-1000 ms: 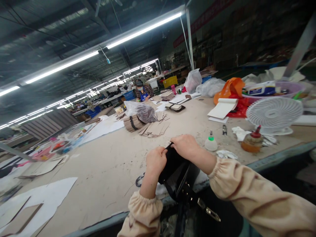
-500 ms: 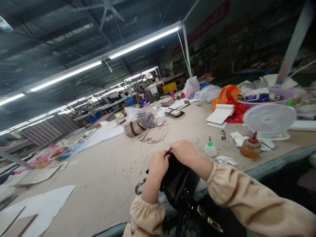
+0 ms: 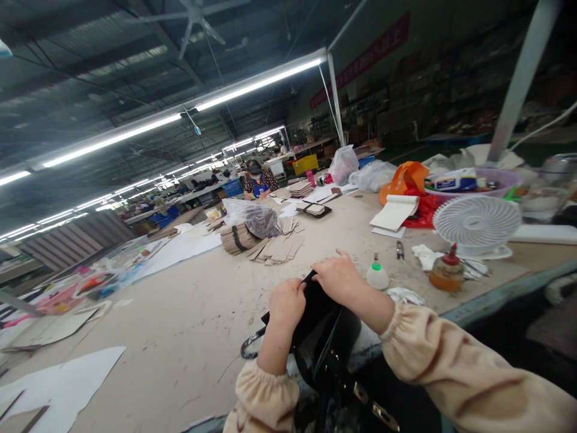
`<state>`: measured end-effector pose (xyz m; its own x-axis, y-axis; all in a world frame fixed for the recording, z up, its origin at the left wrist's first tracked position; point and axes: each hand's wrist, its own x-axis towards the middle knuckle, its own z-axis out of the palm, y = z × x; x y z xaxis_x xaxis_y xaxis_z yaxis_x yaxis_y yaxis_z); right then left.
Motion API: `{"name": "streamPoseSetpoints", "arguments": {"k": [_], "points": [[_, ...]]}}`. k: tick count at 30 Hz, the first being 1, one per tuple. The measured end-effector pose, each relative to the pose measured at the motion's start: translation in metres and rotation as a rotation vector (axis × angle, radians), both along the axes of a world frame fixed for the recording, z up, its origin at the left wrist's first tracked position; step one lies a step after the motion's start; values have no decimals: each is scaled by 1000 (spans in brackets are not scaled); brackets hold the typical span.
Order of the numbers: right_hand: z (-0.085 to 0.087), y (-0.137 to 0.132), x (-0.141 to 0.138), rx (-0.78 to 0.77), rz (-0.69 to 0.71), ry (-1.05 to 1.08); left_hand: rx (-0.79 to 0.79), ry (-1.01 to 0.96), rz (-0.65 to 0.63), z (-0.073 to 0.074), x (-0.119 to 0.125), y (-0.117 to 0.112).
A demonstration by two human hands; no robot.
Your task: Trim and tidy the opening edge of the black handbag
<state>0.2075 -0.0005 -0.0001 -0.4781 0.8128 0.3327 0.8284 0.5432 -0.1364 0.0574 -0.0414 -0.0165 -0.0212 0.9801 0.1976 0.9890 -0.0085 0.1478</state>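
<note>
A glossy black handbag [image 3: 327,340] with metal fittings rests at the near edge of the long worktable [image 3: 189,313]. Both my hands grip its top edge. My left hand [image 3: 287,302] is closed in a fist on the left part of that edge. My right hand [image 3: 338,277] pinches the edge just to the right, fingers curled over it. A dark strap loop [image 3: 250,345] sticks out to the left of the bag.
A small white glue bottle with a green cap [image 3: 377,275], an amber bottle [image 3: 447,273], a white fan [image 3: 478,224] and clutter lie to the right. Stacks of cardboard pieces [image 3: 265,243] lie further back. White sheets [image 3: 63,385] lie at the left. Another person [image 3: 255,179] works far off.
The view has tilted up and shifted slightly. My hands keep their hold on the bag's top edge, and the strap loop now shows further left.
</note>
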Motion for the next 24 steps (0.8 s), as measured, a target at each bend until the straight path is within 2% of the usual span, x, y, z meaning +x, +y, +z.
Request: {"name": "streamPoseSetpoints", "arguments": {"k": [13,19,24], "points": [[-5,7,-3,20,-17,24,-16,9,28,1,3,-1],[-2,5,-4,4,-40,-10,-89,-17,45,10,8,-2],[2,2,-4,-3,-47,-28,-65,-52,18,14,13,3]]}}
